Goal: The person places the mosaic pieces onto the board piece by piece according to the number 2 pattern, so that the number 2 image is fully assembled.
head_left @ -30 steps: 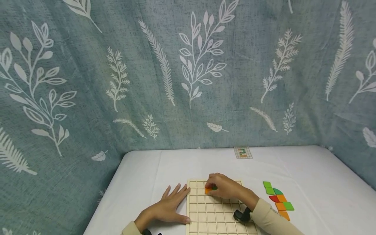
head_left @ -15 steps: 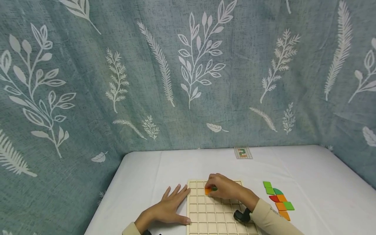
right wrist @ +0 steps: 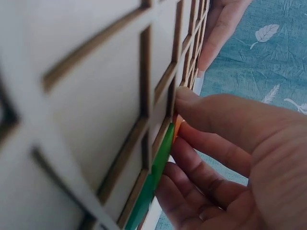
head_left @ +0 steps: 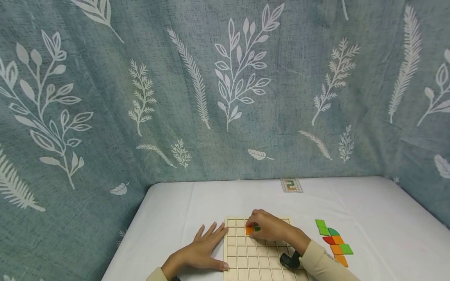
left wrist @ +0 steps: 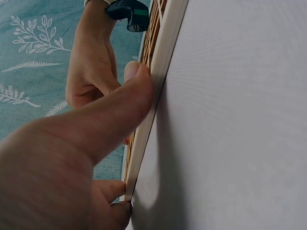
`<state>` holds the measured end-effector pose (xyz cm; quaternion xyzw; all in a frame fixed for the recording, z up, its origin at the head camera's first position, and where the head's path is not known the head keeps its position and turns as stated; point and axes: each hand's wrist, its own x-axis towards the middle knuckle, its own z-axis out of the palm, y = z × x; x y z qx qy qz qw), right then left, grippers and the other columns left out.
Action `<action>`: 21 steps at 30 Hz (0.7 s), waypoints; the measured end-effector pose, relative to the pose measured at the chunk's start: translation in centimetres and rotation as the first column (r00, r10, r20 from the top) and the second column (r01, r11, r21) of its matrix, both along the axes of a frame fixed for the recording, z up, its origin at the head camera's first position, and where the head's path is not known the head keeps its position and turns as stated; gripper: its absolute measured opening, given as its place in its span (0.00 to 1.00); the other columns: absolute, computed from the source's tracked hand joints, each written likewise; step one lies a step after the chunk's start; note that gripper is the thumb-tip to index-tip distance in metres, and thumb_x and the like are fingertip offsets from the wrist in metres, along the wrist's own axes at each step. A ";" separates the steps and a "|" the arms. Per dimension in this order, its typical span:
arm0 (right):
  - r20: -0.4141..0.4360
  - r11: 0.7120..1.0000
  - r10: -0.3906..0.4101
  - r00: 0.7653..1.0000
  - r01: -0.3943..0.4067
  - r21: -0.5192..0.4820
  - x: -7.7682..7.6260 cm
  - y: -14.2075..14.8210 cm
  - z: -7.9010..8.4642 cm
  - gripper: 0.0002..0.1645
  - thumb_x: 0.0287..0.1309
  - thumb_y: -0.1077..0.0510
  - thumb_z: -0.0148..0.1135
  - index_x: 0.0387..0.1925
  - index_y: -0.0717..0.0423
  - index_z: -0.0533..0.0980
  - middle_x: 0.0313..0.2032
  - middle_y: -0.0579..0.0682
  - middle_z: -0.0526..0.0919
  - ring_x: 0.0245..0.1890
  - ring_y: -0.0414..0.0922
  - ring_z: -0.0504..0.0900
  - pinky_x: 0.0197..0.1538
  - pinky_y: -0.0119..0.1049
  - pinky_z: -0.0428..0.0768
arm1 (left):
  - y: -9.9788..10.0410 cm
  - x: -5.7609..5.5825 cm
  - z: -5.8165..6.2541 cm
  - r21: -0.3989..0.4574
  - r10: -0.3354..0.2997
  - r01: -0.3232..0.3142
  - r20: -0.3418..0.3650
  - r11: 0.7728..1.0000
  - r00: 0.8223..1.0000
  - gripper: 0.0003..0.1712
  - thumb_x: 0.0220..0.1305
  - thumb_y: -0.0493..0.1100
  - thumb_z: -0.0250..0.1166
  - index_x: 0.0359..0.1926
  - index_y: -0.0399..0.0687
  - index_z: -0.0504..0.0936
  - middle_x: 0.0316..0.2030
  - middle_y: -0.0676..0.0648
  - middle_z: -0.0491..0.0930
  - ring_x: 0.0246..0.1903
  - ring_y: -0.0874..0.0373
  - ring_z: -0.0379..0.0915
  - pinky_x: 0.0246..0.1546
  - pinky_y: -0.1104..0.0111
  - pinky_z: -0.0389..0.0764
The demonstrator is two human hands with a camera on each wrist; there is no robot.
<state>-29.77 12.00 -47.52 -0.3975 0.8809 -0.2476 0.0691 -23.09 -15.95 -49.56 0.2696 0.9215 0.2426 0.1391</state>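
A light wooden grid board (head_left: 242, 251) lies on the white table. Spread flat along its left edge is my left hand (head_left: 202, 249), with the fingertips and thumb touching the rim. My right hand (head_left: 270, 226) reaches over the board's far part and pinches an orange square tile (head_left: 249, 230) at a cell in the far row area. Thumb and index finger meet at this tile in the right wrist view, and it sits at the grid. Beside it lies a green tile (right wrist: 163, 155), partly covered by the right hand in the head view.
Right of the board lies a loose group of tiles: green squares (head_left: 321, 227), a teal quarter-round (head_left: 333, 232), a red piece (head_left: 328, 240) and orange pieces (head_left: 336, 249). A small printed pattern card (head_left: 291, 185) is at the table's far edge, before a leaf-patterned curtain (head_left: 211, 97).
Both hands stay in nearly the same place, the right one still at the orange tile. The head view has shifted slightly.
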 end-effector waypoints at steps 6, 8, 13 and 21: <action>-0.014 1.000 -0.001 1.000 0.001 0.016 0.0 -0.1 0.1 0.13 0.59 0.56 0.72 0.45 0.54 0.83 0.41 0.45 0.80 0.41 0.39 0.75 0.44 0.30 0.79 | 0.0 0.0 0.0 -0.006 -0.009 0.009 -0.010 1.000 1.000 0.63 0.55 0.71 0.68 0.79 0.47 0.49 0.80 0.42 0.43 0.79 0.39 0.33 0.74 0.36 0.30; -0.013 1.000 -0.001 1.000 0.002 0.014 0.1 -0.1 0.1 0.12 0.59 0.57 0.72 0.45 0.54 0.83 0.41 0.45 0.80 0.41 0.39 0.75 0.44 0.30 0.79 | -0.1 -0.1 -0.1 -0.005 -0.010 0.010 -0.008 1.000 1.000 0.63 0.55 0.71 0.68 0.79 0.47 0.49 0.80 0.43 0.43 0.79 0.39 0.33 0.74 0.37 0.30; -0.006 1.000 0.005 1.000 -0.005 0.016 0.3 -0.1 0.1 0.13 0.59 0.57 0.72 0.45 0.54 0.83 0.41 0.45 0.79 0.41 0.39 0.75 0.44 0.31 0.79 | -0.2 -0.1 -0.5 -0.006 -0.008 0.008 0.004 1.000 1.000 0.63 0.55 0.72 0.67 0.80 0.48 0.49 0.80 0.43 0.43 0.79 0.40 0.33 0.74 0.37 0.30; -0.063 0.998 -0.003 0.998 0.000 -0.057 0.6 1.1 0.8 0.12 0.63 0.59 0.67 0.47 0.59 0.82 0.43 0.50 0.83 0.42 0.44 0.82 0.45 0.33 0.83 | -0.2 -0.2 -0.4 -0.005 -0.008 0.008 -0.008 1.000 1.000 0.64 0.55 0.73 0.67 0.80 0.47 0.48 0.80 0.43 0.42 0.80 0.41 0.32 0.74 0.38 0.28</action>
